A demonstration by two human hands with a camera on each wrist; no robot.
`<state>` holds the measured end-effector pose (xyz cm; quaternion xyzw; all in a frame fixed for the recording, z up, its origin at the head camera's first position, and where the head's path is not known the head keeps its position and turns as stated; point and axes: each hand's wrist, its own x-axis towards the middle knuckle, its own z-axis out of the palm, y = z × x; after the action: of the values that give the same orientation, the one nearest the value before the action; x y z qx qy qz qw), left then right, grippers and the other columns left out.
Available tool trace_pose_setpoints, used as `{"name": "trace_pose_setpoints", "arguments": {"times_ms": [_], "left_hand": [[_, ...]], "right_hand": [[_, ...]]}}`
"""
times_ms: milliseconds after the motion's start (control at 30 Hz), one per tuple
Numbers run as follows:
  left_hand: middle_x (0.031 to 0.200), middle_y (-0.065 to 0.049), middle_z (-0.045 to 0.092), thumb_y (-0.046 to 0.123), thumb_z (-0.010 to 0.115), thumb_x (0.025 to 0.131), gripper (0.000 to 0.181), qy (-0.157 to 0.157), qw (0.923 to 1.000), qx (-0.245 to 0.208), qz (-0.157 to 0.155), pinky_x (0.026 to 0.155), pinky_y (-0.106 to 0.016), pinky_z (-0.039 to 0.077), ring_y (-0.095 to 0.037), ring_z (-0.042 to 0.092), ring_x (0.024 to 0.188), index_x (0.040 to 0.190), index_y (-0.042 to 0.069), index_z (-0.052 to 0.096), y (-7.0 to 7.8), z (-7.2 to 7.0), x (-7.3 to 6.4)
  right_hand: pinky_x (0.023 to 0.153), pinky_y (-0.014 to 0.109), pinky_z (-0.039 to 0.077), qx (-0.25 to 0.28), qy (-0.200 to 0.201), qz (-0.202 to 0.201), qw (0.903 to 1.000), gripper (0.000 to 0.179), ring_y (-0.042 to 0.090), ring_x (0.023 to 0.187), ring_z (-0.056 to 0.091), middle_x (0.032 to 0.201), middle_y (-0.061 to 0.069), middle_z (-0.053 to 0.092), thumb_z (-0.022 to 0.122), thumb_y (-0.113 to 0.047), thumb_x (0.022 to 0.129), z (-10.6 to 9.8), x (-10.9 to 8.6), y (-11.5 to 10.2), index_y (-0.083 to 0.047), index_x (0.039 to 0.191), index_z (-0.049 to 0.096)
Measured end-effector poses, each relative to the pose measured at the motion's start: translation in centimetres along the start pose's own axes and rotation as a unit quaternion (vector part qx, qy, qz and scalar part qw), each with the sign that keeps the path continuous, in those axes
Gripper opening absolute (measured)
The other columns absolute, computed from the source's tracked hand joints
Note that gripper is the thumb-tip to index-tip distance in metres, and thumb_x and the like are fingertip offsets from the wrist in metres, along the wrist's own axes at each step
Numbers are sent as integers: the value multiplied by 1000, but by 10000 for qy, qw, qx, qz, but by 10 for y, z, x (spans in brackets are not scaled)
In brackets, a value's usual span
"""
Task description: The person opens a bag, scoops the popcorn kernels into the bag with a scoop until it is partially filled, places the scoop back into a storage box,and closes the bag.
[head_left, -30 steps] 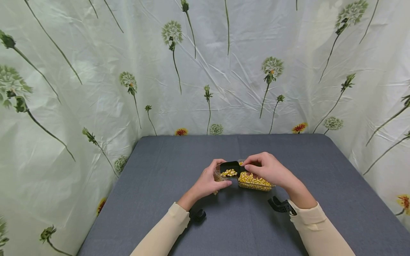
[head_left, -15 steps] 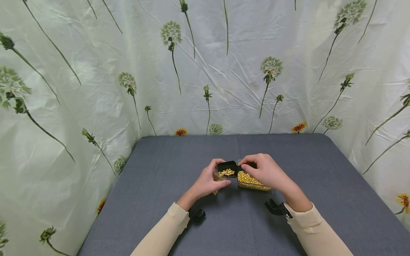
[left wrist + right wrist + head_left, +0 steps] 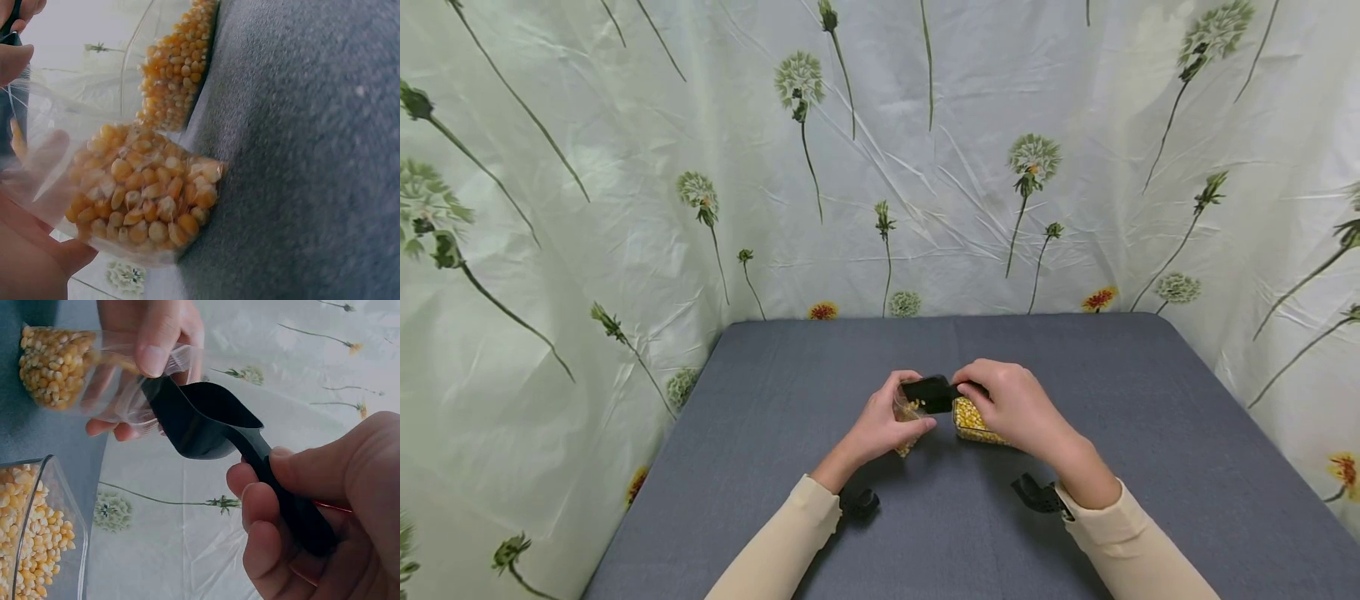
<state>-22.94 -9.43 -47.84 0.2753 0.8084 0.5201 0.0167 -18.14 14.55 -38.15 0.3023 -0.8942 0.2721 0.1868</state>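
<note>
My left hand (image 3: pixel 883 427) grips a clear plastic bag (image 3: pixel 140 194) around its open mouth, thumb on the near side. Corn kernels fill the lower part of the bag, whose bottom is down at the cloth. My right hand (image 3: pixel 1018 412) holds a black scoop (image 3: pixel 206 425) by its handle, thumb pressed on top. The scoop is tipped toward the left, its lip in the bag's mouth by the left thumb. A few kernels show at the lip in the head view. Below the right hand stands a clear tub (image 3: pixel 62 487) of corn kernels, partly hidden by that hand.
The table is covered by a dark grey cloth (image 3: pixel 820 358). Behind it hangs a pale curtain (image 3: pixel 955 208) with a dandelion print. Black straps (image 3: pixel 1037 493) are worn at both wrists, under cream sleeves (image 3: pixel 1138 542).
My right hand has moved slightly left and turned the scoop from level to tipped. Most of the kernels seen in the scoop have gone from view. The left hand stays nearly in place.
</note>
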Motion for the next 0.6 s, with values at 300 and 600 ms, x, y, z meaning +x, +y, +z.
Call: {"name": "trace_pose_setpoints", "arguments": {"times_ms": [300, 600], "left_hand": [[128, 5, 56, 41, 80, 88, 61, 5, 9999, -12, 154, 67, -37, 47, -19, 56, 88, 137, 32, 45, -5, -4, 2], [130, 5, 56, 35, 80, 88, 61, 28, 9999, -131, 35, 64, -36, 46, -21, 54, 85, 138, 30, 46, -4, -5, 1]], "right_hand": [[61, 29, 48, -301, 150, -183, 9993, 10, 6, 71, 60, 90, -6, 68, 73, -7, 93, 2, 0, -1, -13, 100, 76], [62, 30, 48, -222, 107, 12, 9997, 10, 5, 72, 60, 90, -7, 69, 74, -9, 92, 1, 0, 2, -15, 99, 76]]}}
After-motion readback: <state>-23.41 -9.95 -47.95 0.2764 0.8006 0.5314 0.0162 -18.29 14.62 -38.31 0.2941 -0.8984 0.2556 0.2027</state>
